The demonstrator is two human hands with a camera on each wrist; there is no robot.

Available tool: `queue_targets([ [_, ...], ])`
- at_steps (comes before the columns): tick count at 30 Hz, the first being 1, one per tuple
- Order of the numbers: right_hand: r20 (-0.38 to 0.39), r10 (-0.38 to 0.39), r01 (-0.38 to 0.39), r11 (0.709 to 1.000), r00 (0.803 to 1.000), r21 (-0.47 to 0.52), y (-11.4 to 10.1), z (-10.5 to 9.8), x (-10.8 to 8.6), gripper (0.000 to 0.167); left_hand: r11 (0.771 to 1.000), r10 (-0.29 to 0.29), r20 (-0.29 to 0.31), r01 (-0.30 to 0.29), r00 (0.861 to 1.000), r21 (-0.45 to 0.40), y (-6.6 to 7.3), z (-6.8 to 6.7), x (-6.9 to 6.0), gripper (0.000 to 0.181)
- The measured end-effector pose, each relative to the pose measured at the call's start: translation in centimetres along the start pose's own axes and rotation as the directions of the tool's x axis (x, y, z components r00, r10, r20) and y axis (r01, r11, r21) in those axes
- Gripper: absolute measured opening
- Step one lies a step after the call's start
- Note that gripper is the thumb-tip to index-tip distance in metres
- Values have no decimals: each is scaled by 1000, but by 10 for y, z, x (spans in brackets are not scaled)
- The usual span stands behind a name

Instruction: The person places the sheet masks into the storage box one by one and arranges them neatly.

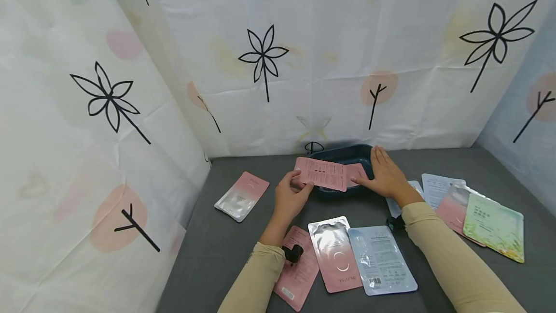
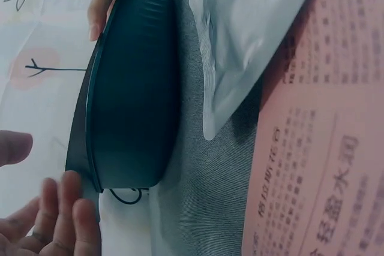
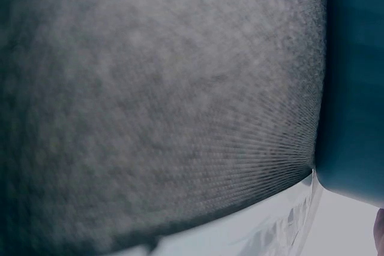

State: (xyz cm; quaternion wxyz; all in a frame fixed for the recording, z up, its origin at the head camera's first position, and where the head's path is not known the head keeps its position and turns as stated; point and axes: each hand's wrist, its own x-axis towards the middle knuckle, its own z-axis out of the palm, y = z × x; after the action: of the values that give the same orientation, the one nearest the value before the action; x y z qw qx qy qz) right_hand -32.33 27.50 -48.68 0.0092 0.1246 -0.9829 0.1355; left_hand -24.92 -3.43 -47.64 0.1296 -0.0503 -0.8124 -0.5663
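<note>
I have the dark grey tabletop running back to a patterned cloth backdrop, and near the middle of its back edge sits the deep teal basin. Its smooth wall looks like stiff plastic, so I judge it light enough to skid unless steadied by the rim.

Toward the right edge lies a green sachet, overlapping a pink-and-silver one. Toward the front edge I see a pale blue sachet beside a silver-and-pink sachet. Another, the left-hand foil sachet, lies near the back left corner.

The piece that matters is the printed pink sachet, text side up, over the basin's front rim. Pink film shows past its right end; I cannot tell if that is a second packet. I expect it to be light, floppy and slick, perhaps with liquid shifting inside, so I'd take it by the flat seal at a short end and avoid squeezing the middle.

For the grip, the left hand is at the sachet's left end, thumb and fingertips apart in the wrist view; whether it pinches the film, I cannot tell. The right hand rests on the basin's right end, fingers straight, thumb spread away.
</note>
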Motion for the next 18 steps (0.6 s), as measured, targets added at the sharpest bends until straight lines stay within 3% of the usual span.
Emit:
queue_targets([
  [6, -6, -13, 13, 1000, 1000, -4, 0, 2, 1, 126, 998, 67, -107, -69, 992, -11, -9, -2, 5, 39],
  [10, -4, -6, 6, 1000, 1000, -5, 1, 2, 1, 127, 997, 73, -163, -69, 984, 28, -12, -6, 6, 40],
  [13, -4, -3, 3, 1000, 1000, 0, 2, 1, 1, 127, 999, 37, -154, -31, 987, 43, -12, -9, 6, 47],
  [18, -4, -6, 6, 1000, 1000, 8, 3, -1, 0, 122, 1000, -15, -73, 16, 997, 16, -8, -8, 4, 53],
])
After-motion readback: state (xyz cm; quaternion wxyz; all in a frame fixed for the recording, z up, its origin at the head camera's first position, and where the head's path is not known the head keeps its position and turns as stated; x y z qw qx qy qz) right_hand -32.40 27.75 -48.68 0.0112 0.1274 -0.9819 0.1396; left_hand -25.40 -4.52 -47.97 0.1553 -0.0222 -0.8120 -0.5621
